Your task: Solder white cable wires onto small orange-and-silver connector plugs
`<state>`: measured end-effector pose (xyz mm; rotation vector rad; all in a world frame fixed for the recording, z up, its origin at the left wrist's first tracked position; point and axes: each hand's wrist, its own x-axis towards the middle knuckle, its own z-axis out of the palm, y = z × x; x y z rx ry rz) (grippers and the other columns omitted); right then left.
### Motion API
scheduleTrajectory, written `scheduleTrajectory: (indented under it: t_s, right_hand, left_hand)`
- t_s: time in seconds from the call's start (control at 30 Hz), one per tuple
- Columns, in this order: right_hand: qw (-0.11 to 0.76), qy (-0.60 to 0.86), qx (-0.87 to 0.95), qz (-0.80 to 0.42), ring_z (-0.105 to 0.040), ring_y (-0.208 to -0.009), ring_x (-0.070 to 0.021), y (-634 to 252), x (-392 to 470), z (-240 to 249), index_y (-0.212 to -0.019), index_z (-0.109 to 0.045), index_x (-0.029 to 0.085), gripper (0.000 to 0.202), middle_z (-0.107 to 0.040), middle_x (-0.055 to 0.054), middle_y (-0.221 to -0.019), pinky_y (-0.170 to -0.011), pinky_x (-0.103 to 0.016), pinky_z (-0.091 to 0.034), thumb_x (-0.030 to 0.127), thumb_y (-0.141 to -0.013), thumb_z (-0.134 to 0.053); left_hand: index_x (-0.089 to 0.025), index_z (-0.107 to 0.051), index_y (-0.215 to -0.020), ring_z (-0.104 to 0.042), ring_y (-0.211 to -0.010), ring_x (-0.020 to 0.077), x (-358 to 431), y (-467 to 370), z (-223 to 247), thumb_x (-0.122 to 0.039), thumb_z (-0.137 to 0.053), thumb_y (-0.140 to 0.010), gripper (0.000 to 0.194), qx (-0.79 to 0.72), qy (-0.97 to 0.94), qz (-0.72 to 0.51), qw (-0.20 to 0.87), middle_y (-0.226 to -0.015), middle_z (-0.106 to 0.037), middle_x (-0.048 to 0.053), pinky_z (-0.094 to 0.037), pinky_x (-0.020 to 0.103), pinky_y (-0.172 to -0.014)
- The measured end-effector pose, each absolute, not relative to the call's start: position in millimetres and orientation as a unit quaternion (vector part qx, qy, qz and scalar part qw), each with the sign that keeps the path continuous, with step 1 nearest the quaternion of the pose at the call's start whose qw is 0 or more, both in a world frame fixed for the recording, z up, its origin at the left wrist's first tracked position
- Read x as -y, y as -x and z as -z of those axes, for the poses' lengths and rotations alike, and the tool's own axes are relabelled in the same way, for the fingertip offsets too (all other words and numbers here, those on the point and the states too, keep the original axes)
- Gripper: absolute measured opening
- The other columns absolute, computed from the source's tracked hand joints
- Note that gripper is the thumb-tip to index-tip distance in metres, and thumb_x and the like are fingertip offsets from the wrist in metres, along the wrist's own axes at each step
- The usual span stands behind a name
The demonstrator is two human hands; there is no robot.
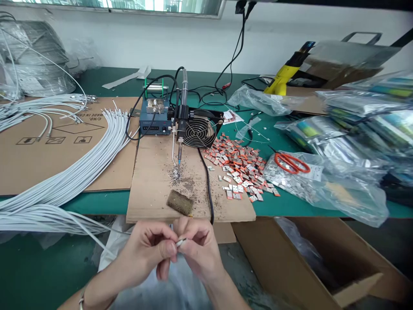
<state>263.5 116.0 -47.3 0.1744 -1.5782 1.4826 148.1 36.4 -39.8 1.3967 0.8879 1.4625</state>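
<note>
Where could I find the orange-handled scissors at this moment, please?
In the head view, the orange-handled scissors lie right of centre on the clear plastic bag, to the right of the heap of flat orange-and-silver pieces.

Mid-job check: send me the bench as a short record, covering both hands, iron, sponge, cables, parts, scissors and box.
Left hand: pinching a small whitish piece, mostly hidden
Right hand: pinching the same piece
Iron: grey-and-black pen-shaped soldering iron, tip down over brown cardboard sheet
Sponge: brown rectangular sponge, lying on that sheet
Cables: long white cable bundle, left of the iron
Parts: heap of small flat orange-and-silver pieces, right of the iron
Scissors: orange-handled scissors, on clear plastic bag
Box: open brown cardboard box, below the bench, right side
</note>
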Motion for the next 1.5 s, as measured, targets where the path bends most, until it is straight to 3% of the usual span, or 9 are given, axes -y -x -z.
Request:
scheduleTrajectory:
  t_s: [0.27,0.5,0.6,0.8,0.93,1.03,1.1,1.27,1.5]
  right_hand:
    - [0.354,0.044,0.827,-0.434,-0.044,-0.052,-0.0111,-292,-123,9,-0.069,-0.067,0.015,0.003,-0.057,-0.002,-0.061,-0.047,-0.023,-0.031,0.014,-0.069,-0.069]
    - [0.52,-0.015,0.681,-0.515,-0.043,-0.05,-0.0106,-269,-108,38,-0.062,-0.061,0.018,0.012,-0.05,0.001,-0.053,-0.047,-0.022,-0.034,0.017,-0.071,-0.069]
    - [0.59,-0.012,0.63,-0.505,-0.043,-0.052,-0.0113,-259,-101,47,-0.064,-0.06,0.019,0.013,-0.048,0.002,-0.052,-0.049,-0.023,-0.036,0.021,-0.075,-0.066]
    - [0.451,0.081,0.7,-0.548,-0.031,-0.043,-0.0078,-272,-111,26,-0.052,-0.05,0.016,0.03,-0.04,0.003,-0.046,-0.04,-0.021,-0.023,0.028,-0.073,-0.067]
    - [0.509,0.062,0.668,-0.539,-0.032,-0.043,-0.0082,-287,-119,11,-0.054,-0.049,0.017,0.031,-0.038,0.005,-0.047,-0.042,-0.021,-0.026,0.031,-0.078,-0.064]
    - [0.438,0.083,0.809,-0.383,-0.045,-0.054,-0.0116,-292,-116,5,-0.074,-0.066,0.019,0.003,-0.054,0.0,-0.06,-0.048,-0.023,-0.033,0.021,-0.074,-0.068]
    - [0.36,0.077,0.876,-0.313,-0.051,-0.06,-0.0131,-293,-111,0,-0.084,-0.069,0.019,0.012,-0.059,-0.001,-0.066,-0.052,-0.024,-0.037,0.016,-0.072,-0.068]
    - [0.31,0.055,0.92,-0.233,-0.055,-0.062,-0.0133,-293,-105,-13,-0.069,-0.065,0.018,0.007,-0.061,-0.001,-0.064,-0.057,-0.025,-0.039,0.013,-0.075,-0.066]
    - [0.469,-0.05,0.768,-0.433,-0.043,-0.05,-0.0114,-267,-103,23,-0.059,-0.058,0.018,0.018,-0.048,0.001,-0.054,-0.047,-0.025,-0.033,0.022,-0.075,-0.065]
  left_hand:
    - [-0.012,-0.064,-0.071,-0.046,-0.041,0.0066,-34,-141,51,-0.033,-0.05,-0.086,0.029,-0.432,-0.651,-0.565,0.266,-0.048,-0.05,-0.001,-0.033,0.016,-0.043]
    - [-0.011,-0.055,-0.06,-0.043,-0.034,0.0079,-37,-151,44,-0.056,-0.058,-0.074,0.047,-0.384,-0.566,-0.635,0.36,-0.039,-0.043,-0.002,-0.032,0.017,-0.036]
    - [-0.012,-0.055,-0.061,-0.043,-0.034,0.0083,-38,-151,44,-0.053,-0.057,-0.077,0.044,-0.385,-0.567,-0.64,0.347,-0.04,-0.045,-0.002,-0.034,0.018,-0.037]
    - [-0.014,-0.063,-0.076,-0.048,-0.048,0.0086,-36,-141,55,-0.019,-0.047,-0.086,0.019,-0.442,-0.671,-0.592,0.063,-0.053,-0.052,0.0,-0.035,0.019,-0.051]
    - [-0.013,-0.055,-0.071,-0.042,-0.037,0.0059,-32,-140,55,-0.042,-0.043,-0.088,0.035,-0.411,-0.615,-0.596,0.313,-0.051,-0.047,-0.002,-0.03,0.016,-0.039]
    - [-0.013,-0.051,-0.07,-0.034,-0.031,0.004,-31,-140,52,-0.056,-0.048,-0.081,0.044,-0.364,-0.569,-0.575,0.461,-0.045,-0.041,-0.005,-0.023,0.015,-0.032]
    - [-0.013,-0.05,-0.069,-0.031,-0.03,0.0031,-30,-139,50,-0.057,-0.05,-0.08,0.045,-0.351,-0.575,-0.558,0.485,-0.044,-0.04,-0.006,-0.022,0.014,-0.032]
    - [-0.013,-0.049,-0.068,-0.029,-0.031,0.0018,-28,-136,46,-0.053,-0.049,-0.082,0.043,-0.358,-0.589,-0.537,0.486,-0.044,-0.038,-0.007,-0.018,0.013,-0.032]
    - [-0.014,-0.047,-0.063,-0.03,-0.028,0.0021,-35,-136,49,-0.051,-0.055,-0.08,0.041,-0.262,-0.574,-0.547,0.55,-0.042,-0.039,-0.006,-0.018,0.012,-0.028]
